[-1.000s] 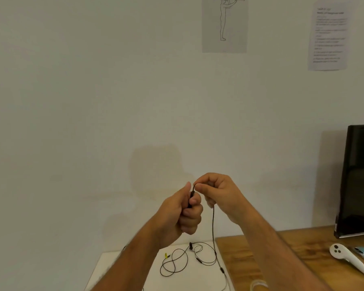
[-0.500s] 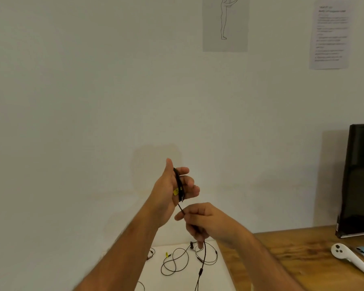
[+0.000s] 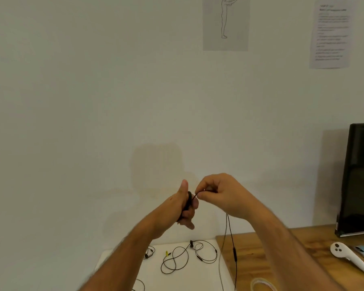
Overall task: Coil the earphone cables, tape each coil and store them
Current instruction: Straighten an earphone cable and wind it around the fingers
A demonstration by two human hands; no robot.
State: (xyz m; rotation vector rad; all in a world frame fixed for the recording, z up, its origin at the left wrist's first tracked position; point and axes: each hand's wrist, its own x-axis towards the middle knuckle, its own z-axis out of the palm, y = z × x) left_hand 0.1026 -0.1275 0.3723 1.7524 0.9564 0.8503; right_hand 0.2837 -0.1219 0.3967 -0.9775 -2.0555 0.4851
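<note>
Winding earphone cable [image 3: 231, 238] from right hand [image 3: 221, 194] around left hand [image 3: 182, 208]

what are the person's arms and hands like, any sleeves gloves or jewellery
Both forearms are bare up to the bottom of the frame, with no sleeve in view. The left hand and right hand are bare too: no gloves, and no rings, watch or wristband visible.

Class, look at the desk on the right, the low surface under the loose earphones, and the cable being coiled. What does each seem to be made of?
Desk: wood or wood-look laminate, with brown grain streaks and a slight sheen.
Low surface: smooth, matte white, probably painted board or plastic; unclear.
Cable: thin, black and flexible, hanging limp from the right hand, so likely rubber- or plastic-sheathed wire.
</note>
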